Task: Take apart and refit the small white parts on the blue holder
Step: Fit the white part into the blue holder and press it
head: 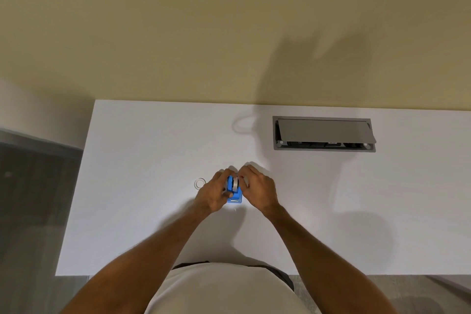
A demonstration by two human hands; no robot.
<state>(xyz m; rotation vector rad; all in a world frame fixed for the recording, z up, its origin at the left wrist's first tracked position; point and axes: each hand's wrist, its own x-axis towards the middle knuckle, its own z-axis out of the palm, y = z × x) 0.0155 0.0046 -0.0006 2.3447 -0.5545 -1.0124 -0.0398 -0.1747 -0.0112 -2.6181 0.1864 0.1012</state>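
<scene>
The blue holder (235,198) stands on the white table (153,211), between my two hands. A grey-white round part (235,183) sits upright on its top. My left hand (213,194) wraps the holder's left side, fingers curled around it. My right hand (257,187) pinches at the round part from the right; its fingertips hide what lies behind. One loose white ring (200,183) lies flat on the table just left of my left hand.
A grey cable box with a raised lid (323,134) is sunk into the table at the back right. The table's left edge (76,186) drops to a dark floor. A beige wall rises behind the table.
</scene>
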